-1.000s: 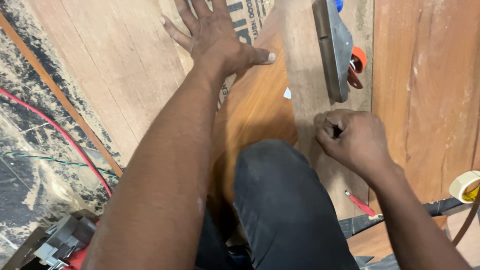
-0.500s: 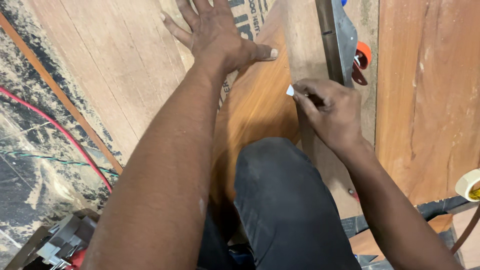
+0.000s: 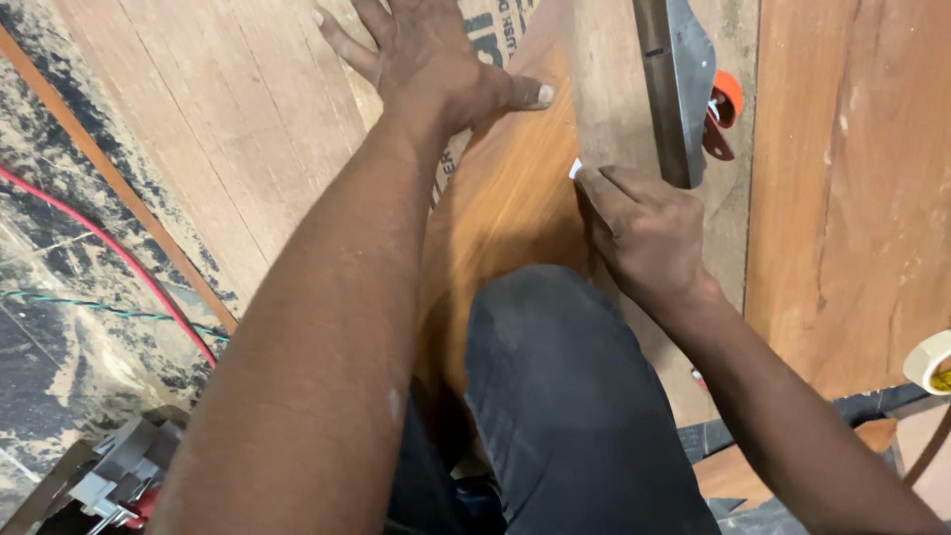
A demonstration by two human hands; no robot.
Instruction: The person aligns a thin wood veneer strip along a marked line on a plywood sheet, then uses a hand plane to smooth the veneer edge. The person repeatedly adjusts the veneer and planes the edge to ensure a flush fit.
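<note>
Flat on the pale plywood (image 3: 198, 129), left hand (image 3: 426, 59), fingers spread, holding nothing. Right hand (image 3: 644, 233) pinched on a small white chalk (image 3: 575, 169), at the brown board's (image 3: 515, 198) edge beside the metal tool (image 3: 674, 79).

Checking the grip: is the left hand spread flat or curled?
Spread flat: the left hand presses palm-down on the wooden board, fingers splayed.

The orange-brown laminate sheet (image 3: 505, 198) is smooth with a soft sheen. The plywood board (image 3: 208, 119) beside it looks matt, pale and scuffed. The straightedge (image 3: 674, 89) is dull grey metal; the clamp (image 3: 721, 109) by it is glossy orange plastic. The tape roll (image 3: 928, 362) is matt cream paper. The floor (image 3: 59, 287) is rough, blotchy stone.
</note>
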